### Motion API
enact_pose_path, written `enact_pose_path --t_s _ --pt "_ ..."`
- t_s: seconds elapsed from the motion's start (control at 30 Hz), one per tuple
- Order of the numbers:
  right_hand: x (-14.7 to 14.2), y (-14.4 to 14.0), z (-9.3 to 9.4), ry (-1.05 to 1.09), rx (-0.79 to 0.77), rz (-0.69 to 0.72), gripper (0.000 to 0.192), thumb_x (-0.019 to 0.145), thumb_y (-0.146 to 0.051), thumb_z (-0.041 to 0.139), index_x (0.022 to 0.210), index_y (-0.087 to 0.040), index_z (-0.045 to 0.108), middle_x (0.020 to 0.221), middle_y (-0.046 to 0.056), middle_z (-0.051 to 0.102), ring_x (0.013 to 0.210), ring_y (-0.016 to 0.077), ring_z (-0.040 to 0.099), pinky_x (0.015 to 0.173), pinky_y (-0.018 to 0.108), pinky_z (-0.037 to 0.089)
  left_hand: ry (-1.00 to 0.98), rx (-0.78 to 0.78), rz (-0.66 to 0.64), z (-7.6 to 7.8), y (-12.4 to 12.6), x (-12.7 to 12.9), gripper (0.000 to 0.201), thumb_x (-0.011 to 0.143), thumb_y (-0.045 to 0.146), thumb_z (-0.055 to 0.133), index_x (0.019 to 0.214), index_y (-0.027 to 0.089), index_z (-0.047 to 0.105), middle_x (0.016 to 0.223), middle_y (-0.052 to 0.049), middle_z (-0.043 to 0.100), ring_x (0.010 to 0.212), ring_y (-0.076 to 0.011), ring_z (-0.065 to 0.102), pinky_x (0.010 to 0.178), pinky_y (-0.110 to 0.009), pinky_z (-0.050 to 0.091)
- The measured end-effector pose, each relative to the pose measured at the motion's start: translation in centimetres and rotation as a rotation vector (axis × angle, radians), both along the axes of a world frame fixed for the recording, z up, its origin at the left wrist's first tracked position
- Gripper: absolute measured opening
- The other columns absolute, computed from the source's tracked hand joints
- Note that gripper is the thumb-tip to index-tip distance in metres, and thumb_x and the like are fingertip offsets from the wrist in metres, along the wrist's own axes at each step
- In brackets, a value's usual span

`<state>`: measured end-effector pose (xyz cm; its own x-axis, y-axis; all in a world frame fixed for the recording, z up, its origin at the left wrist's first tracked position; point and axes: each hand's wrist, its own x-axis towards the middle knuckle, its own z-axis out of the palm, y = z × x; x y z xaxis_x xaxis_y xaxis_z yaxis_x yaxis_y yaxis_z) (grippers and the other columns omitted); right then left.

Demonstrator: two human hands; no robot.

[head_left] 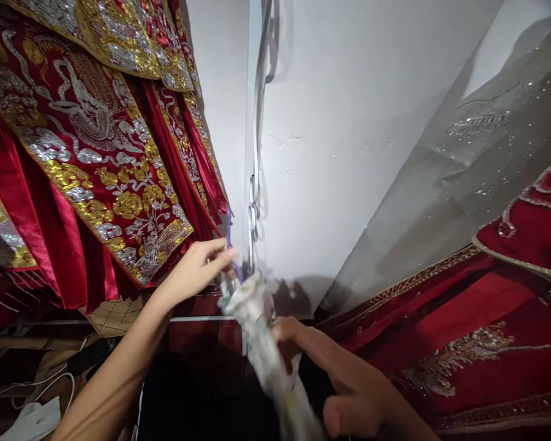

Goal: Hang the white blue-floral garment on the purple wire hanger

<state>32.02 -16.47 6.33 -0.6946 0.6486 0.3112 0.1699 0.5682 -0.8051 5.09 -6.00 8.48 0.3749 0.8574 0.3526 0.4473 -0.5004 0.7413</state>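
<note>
My left hand (pixel 206 264) is closed, thumb and fingers pinched around a thin purple strip (pixel 230 228) that hangs down beside the wall corner. Just below and to its right is a bunched length of whitish, patterned material (pixel 251 300), blurred by motion; it looks like cloth, though I cannot be sure. This bundle runs down toward my body, with its top end close to the left fingertips. My right hand (pixel 335 373) reaches from the lower right, its fingers curled against the bundle's right side. Part of its grip is hidden and smeared.
Red garments with gold and silver embroidery (pixel 133 184) hang at the left. More red beaded fabric (pixel 463 331) and a sheer sparkling garment (pixel 482 165) are on the right. Grey cables (pixel 253 190) run down the white wall (pixel 330 122). White wires (pixel 68 373) lie at lower left.
</note>
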Motion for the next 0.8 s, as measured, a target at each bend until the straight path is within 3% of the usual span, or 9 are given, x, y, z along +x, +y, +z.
enact_pose_path --t_s 0.07,0.13,0.27,0.37,0.43,0.53,0.63,0.7,0.8 --pt "-0.2 1.9 -1.1 -0.007 0.019 -0.050 0.060 0.091 -0.067 0.049 0.135 -0.026 0.052 0.123 0.009 0.062 0.099 0.0239 0.063 0.088 0.034 0.052 -0.095 -0.018 0.003 -0.7 -0.6 -0.5 0.043 0.096 0.048 0.052 0.068 0.016 0.054 0.064 0.002 0.052 0.061 -0.0119 0.046 0.059 -0.026 0.035" --pt "-0.4 4.5 -2.8 -0.070 0.140 -0.297 0.051 0.095 -0.053 0.053 0.139 -0.029 0.048 0.132 0.009 0.058 0.115 0.0262 0.058 0.100 0.040 0.047 -0.250 -0.041 -0.052 -1.1 -0.9 -0.7 0.046 0.097 0.048 0.051 0.063 0.017 0.048 0.062 0.002 0.044 0.061 -0.0120 0.043 0.060 -0.027 0.034" --pt "-1.1 9.3 -5.6 -0.053 0.345 -0.548 0.068 0.093 -0.047 0.057 0.153 -0.028 0.033 0.155 0.012 0.037 0.143 0.0330 0.033 0.117 0.053 0.030 -0.539 -0.153 -0.304 -1.0 -0.3 -0.1 0.053 0.095 0.052 0.052 0.057 0.019 0.036 0.057 0.003 0.031 0.060 -0.0135 0.044 0.062 -0.030 0.036" --pt "-0.9 11.5 -5.2 0.138 0.254 -0.728 0.064 0.096 -0.047 0.049 0.154 -0.026 0.032 0.145 0.014 0.046 0.125 0.0285 0.051 0.104 0.047 0.044 -0.684 -0.206 -0.345 -0.5 0.4 0.5 0.057 0.092 0.057 0.055 0.054 0.020 0.033 0.053 0.004 0.027 0.057 -0.0136 0.043 0.061 -0.031 0.035" --pt "-0.3 12.3 -3.9 0.203 0.179 -0.832 0.058 0.096 -0.049 0.050 0.148 -0.026 0.042 0.133 0.012 0.053 0.103 0.0227 0.060 0.092 0.039 0.050 -0.732 -0.257 -0.322 -0.3 0.5 0.7 0.060 0.090 0.062 0.055 0.053 0.021 0.030 0.049 0.005 0.022 0.055 -0.0136 0.039 0.061 -0.032 0.037" --pt "0.9 12.7 -1.8 0.140 -0.078 -0.713 0.046 0.091 -0.058 0.054 0.107 -0.018 0.071 0.106 0.009 0.065 0.081 0.0186 0.060 0.076 0.032 0.051 -0.744 -0.309 -0.255 -0.2 0.2 0.5 0.063 0.088 0.070 0.050 0.052 0.023 0.027 0.044 0.006 0.017 0.052 -0.0145 0.037 0.065 -0.036 0.044" --pt "1.5 12.4 -1.0 0.142 -0.501 -0.419 0.051 0.082 -0.064 0.064 0.071 -0.014 0.068 0.072 0.005 0.065 0.062 0.0160 0.056 0.057 0.027 0.046 -0.780 -0.342 -0.199 -0.6 0.3 -0.4 0.062 0.088 0.075 0.041 0.054 0.024 0.031 0.040 0.005 0.017 0.054 -0.0179 0.046 0.076 -0.043 0.051" --pt "1.6 12.1 -1.0 0.262 -0.640 -0.353 0.049 0.077 -0.062 0.071 0.067 -0.014 0.066 0.063 0.003 0.064 0.054 0.0144 0.055 0.052 0.025 0.044 -0.787 -0.382 -0.165 -1.3 1.2 -1.2 0.062 0.088 0.079 0.031 0.065 0.025 0.049 0.041 0.003 0.030 0.064 -0.0221 0.059 0.082 -0.047 0.052" --pt "1.6 12.3 -0.5 0.512 -0.634 -0.475 0.045 0.076 -0.059 0.074 0.068 -0.015 0.066 0.059 0.002 0.065 0.050 0.0153 0.058 0.051 0.027 0.046 -0.616 -0.285 -0.053 -3.2 3.3 -2.6 0.081 0.087 0.083 0.012 0.108 0.024 0.063 0.071 -0.006 0.066 0.090 -0.0259 0.070 0.084 -0.048 0.054"
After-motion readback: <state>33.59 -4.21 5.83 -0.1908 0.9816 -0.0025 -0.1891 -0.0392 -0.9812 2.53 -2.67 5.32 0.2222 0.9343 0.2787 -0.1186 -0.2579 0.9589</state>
